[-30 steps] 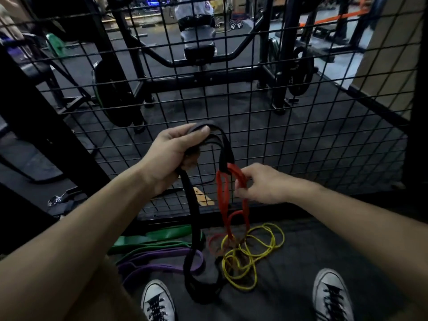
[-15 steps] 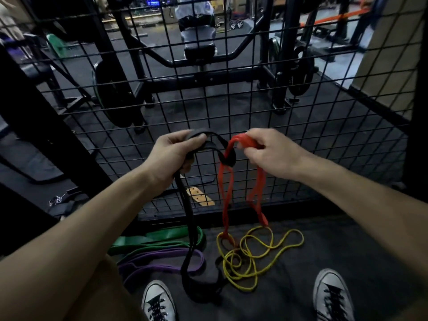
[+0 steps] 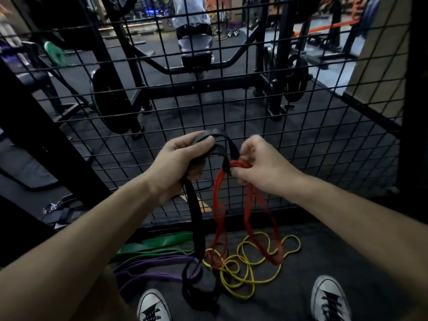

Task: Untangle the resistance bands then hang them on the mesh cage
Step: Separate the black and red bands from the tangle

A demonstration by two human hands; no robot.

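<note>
My left hand [image 3: 178,163] grips the top loop of a wide black band [image 3: 196,223], which hangs down to the floor between my shoes. Right beside it, my right hand [image 3: 257,165] pinches the red band [image 3: 218,205] where it crosses the black one. The red band's loops drop onto a thin yellow band [image 3: 247,269] coiled on the floor. A green band [image 3: 157,244] and a purple band [image 3: 148,267] lie flat at the lower left. The black mesh cage [image 3: 324,126] stands upright directly in front of both hands.
Behind the mesh are a black weight rack [image 3: 143,93] with plates, a bench and a person standing far back. My white-toed sneakers [image 3: 152,306] stand on the dark rubber floor on either side of the band pile. A thick black post [image 3: 46,144] slants at left.
My right hand, which had lifted the red band to the level of my left hand, has moved left up against the black band. The red loops now hang wider over the yellow band.
</note>
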